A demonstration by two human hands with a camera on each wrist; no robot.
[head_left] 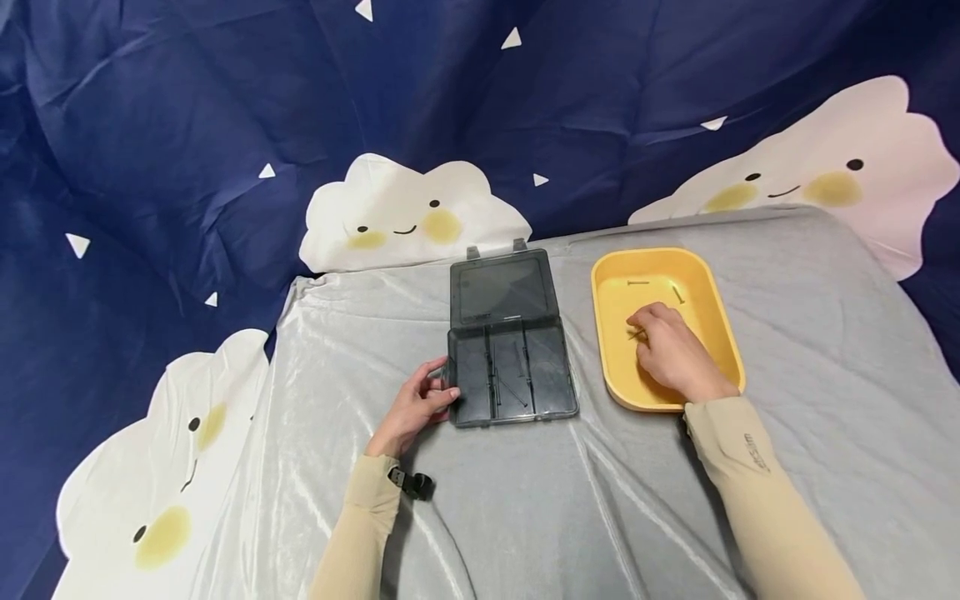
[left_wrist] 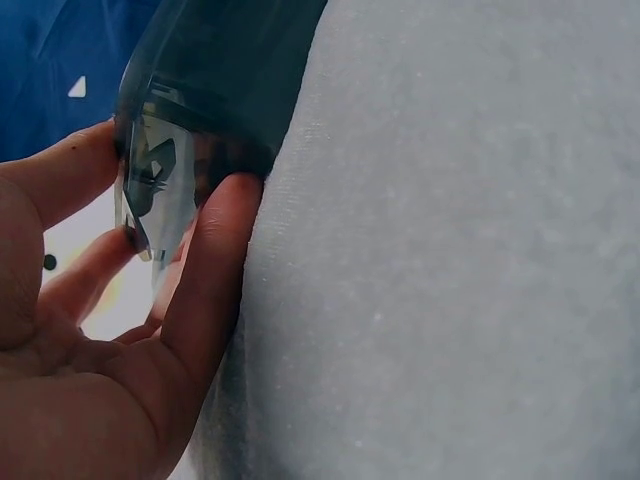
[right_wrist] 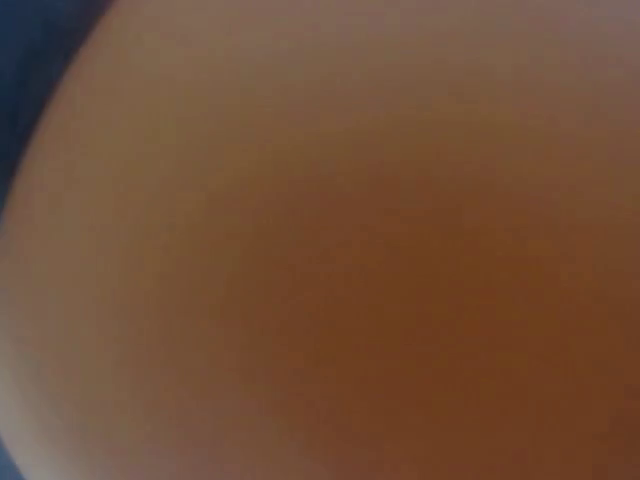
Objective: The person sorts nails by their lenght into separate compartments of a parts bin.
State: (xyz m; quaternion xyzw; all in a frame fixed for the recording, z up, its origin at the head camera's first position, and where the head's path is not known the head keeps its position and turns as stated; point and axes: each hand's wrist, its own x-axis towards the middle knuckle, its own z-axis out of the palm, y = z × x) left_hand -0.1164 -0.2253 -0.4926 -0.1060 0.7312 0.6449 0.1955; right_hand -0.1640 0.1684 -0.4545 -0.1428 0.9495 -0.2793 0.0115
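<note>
A dark see-through compartment box point(head_left: 471, 367) lies with its lid point(head_left: 504, 287) laid back on the far side. Thin screws point(head_left: 513, 388) lie in its middle compartment and along the dividers. My left hand point(head_left: 411, 410) grips the box's left edge between thumb and fingers, as the left wrist view also shows around the box wall point(left_wrist: 215, 70). Over the yellow tray point(head_left: 611, 367), my right hand point(head_left: 673, 354) pinches a small screw point(head_left: 637, 333) at its fingertips. Another screw point(head_left: 637, 282) and a third screw point(head_left: 678, 295) lie at the tray's far end. The right wrist view is only a brownish blur.
A wrinkled grey cloth point(head_left: 525, 508) covers the table, with the box left of the tray. Behind it hangs a dark blue curtain point(head_left: 450, 92) with printed clouds. A black device point(head_left: 412, 483) with a cable sits at the left wrist.
</note>
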